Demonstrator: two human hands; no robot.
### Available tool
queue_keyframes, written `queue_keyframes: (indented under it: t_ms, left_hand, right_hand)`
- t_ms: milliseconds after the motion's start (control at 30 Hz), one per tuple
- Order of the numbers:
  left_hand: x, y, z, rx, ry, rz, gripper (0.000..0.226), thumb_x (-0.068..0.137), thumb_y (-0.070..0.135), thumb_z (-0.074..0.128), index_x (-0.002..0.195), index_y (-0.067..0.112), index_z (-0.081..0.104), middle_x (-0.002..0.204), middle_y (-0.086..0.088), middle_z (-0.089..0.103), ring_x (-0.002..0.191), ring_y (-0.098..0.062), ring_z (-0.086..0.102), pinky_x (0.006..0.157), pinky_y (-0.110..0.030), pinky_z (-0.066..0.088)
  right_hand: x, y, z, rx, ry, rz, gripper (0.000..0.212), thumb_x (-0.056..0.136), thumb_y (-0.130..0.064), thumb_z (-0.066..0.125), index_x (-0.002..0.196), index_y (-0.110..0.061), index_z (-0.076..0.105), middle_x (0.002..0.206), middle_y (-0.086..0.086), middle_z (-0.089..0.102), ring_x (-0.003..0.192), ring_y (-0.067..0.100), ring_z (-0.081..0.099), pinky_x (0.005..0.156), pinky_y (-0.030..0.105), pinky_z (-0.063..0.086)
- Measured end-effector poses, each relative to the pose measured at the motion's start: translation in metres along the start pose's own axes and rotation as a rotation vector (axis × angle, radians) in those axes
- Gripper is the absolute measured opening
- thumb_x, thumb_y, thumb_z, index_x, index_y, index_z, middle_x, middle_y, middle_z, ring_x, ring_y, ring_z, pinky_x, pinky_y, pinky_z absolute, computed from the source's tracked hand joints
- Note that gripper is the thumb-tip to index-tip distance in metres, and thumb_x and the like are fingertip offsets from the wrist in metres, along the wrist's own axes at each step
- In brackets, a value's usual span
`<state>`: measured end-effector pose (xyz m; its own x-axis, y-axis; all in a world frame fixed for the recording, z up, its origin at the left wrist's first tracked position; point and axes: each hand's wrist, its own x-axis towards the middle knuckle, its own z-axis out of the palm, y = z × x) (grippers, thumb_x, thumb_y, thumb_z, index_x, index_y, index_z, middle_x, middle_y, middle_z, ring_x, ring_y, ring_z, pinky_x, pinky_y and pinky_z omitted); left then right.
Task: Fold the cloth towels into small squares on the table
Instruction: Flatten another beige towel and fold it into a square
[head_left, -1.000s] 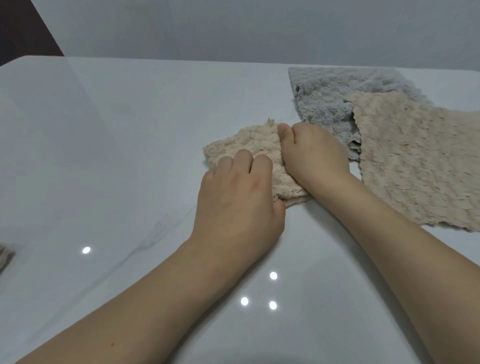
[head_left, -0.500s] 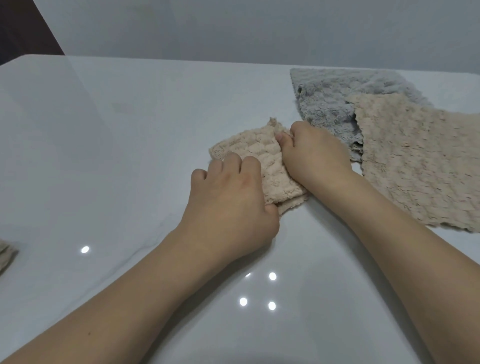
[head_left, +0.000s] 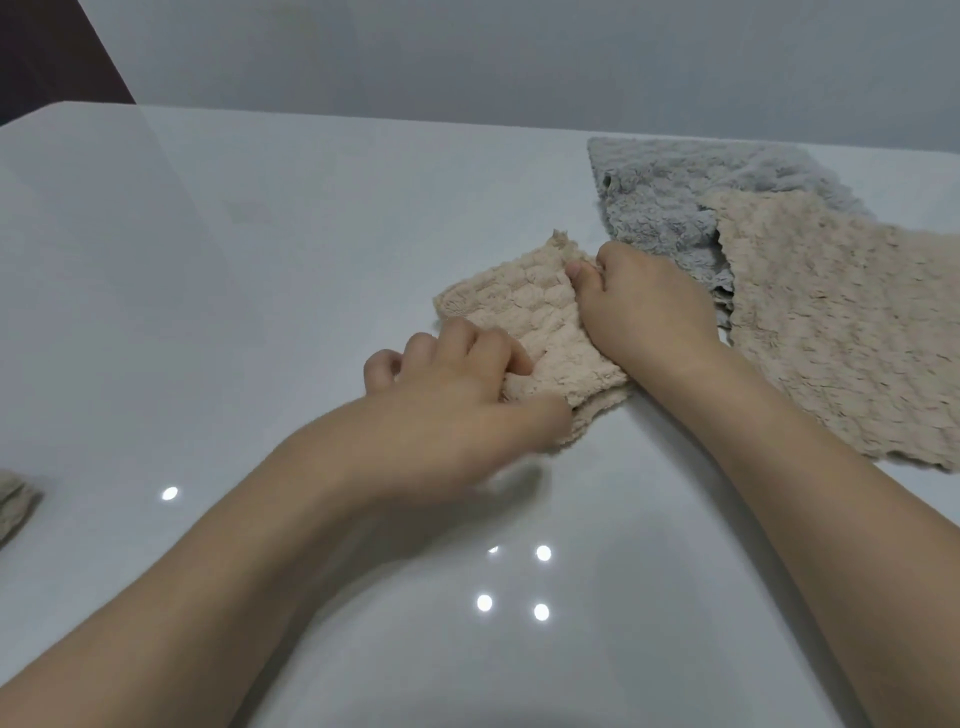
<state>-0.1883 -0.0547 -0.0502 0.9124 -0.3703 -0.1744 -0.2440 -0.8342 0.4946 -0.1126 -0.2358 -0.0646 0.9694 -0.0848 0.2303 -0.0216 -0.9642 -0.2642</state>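
A glossy white table (head_left: 218, 291) fills most of the view, and small round ceiling lights are mirrored in its surface. Behind its far edge a plain pale grey wall is seen, with a dark brown panel at the far left corner.

Near the middle of the table a small folded beige fleece towel (head_left: 524, 317) with a bubbly texture is laid. Its near left corner is gripped by the left hand (head_left: 457, 400), whose fingers are curled into the cloth; this hand is blurred. The towel's right edge is pinched by the right hand (head_left: 644, 306), with the thumb tip laid on top of the fabric and the other fingers curled under.

Just right of the folded towel a flat grey fleece towel (head_left: 665, 208) is spread, and its right part is overlapped by a larger flat beige fleece towel (head_left: 831, 322) that reaches toward the table's right edge. Far to the left of the folded towel, at the frame's border, part of another beige cloth (head_left: 15, 504) is seen.

No writing, label or brand can be read anywhere.
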Motion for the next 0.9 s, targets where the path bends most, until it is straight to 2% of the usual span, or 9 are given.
queue_keyframes:
  t_ms: [33,100,167,233,367,467,600,767,900]
  left_hand:
    - [0.006,-0.001,-0.002,-0.057,0.023,-0.010,0.034,0.077,0.064,0.031,0.102,0.045,0.046,0.104,0.024,0.036,0.110,-0.003,0.027,0.091,-0.024,0.012]
    - [0.015,-0.004,0.000,-0.109,0.108,-0.019,0.037,0.091,0.062,0.025,0.097,0.037,0.052,0.101,0.018,0.043,0.111,-0.006,0.034,0.092,-0.028,0.011]
    - [0.016,-0.003,0.006,-0.058,0.196,-0.018,0.032,0.092,0.060,0.032,0.094,0.036,0.053,0.097,0.018,0.044,0.109,-0.008,0.038,0.095,-0.030,0.012]
    - [0.014,-0.003,0.010,0.045,0.209,-0.004,0.023,0.087,0.060,0.042,0.097,0.040,0.048,0.095,0.021,0.038,0.107,-0.009,0.036,0.096,-0.030,0.013]
    - [0.013,-0.002,0.007,0.114,0.149,-0.003,0.033,0.079,0.066,0.050,0.103,0.045,0.040,0.102,0.019,0.034,0.108,-0.011,0.030,0.099,-0.031,0.012]
    - [0.012,0.000,0.009,0.131,0.165,-0.012,0.037,0.077,0.066,0.053,0.104,0.044,0.040,0.107,0.017,0.035,0.109,-0.012,0.029,0.106,-0.036,0.015]
    - [0.014,-0.001,0.011,0.153,0.165,-0.027,0.040,0.074,0.066,0.054,0.104,0.044,0.038,0.108,0.017,0.034,0.108,-0.011,0.027,0.110,-0.043,0.016]
    - [0.013,-0.006,0.003,0.133,0.158,-0.056,0.051,0.066,0.075,0.058,0.104,0.049,0.035,0.110,0.017,0.036,0.111,-0.013,0.029,0.103,-0.039,0.019]
    - [0.010,-0.017,-0.009,0.136,0.154,-0.095,0.077,0.061,0.079,0.061,0.125,0.051,0.029,0.117,0.013,0.035,0.115,-0.014,0.028,0.096,-0.035,0.018]
  right_hand:
    - [0.000,-0.001,0.000,0.002,0.000,0.000,0.032,0.101,-0.044,0.031,0.088,-0.017,0.041,0.104,0.015,0.063,0.091,0.033,0.054,0.067,0.036,0.030]
    - [-0.001,-0.002,0.000,0.007,0.003,0.000,0.032,0.101,-0.044,0.031,0.088,-0.017,0.042,0.104,0.015,0.062,0.091,0.034,0.054,0.067,0.036,0.030]
    - [-0.001,-0.001,0.000,0.006,0.006,0.003,0.031,0.101,-0.044,0.032,0.088,-0.018,0.042,0.106,0.016,0.063,0.096,0.036,0.056,0.067,0.036,0.029]
    - [-0.001,-0.001,0.000,0.010,0.009,0.002,0.030,0.101,-0.044,0.032,0.088,-0.018,0.042,0.106,0.016,0.062,0.096,0.036,0.056,0.067,0.036,0.029]
    - [0.000,-0.001,0.000,0.019,0.028,0.005,0.033,0.101,-0.043,0.033,0.086,-0.016,0.042,0.100,0.013,0.063,0.078,0.028,0.042,0.065,0.035,0.027]
    - [0.000,0.000,0.001,0.022,0.037,0.011,0.033,0.101,-0.044,0.033,0.085,-0.016,0.042,0.096,0.011,0.061,0.078,0.027,0.041,0.065,0.035,0.027]
    - [0.000,0.001,0.002,0.015,0.031,0.016,0.035,0.101,-0.044,0.032,0.084,-0.015,0.043,0.082,0.003,0.048,0.076,0.025,0.040,0.065,0.035,0.028]
    - [-0.001,0.000,0.001,0.033,0.025,0.028,0.035,0.101,-0.043,0.033,0.083,-0.015,0.043,0.080,0.002,0.045,0.076,0.026,0.040,0.065,0.035,0.028]
    - [-0.005,-0.002,-0.001,0.035,0.006,0.062,0.033,0.102,-0.040,0.031,0.088,-0.013,0.045,0.086,0.005,0.049,0.079,0.025,0.042,0.068,0.035,0.030]
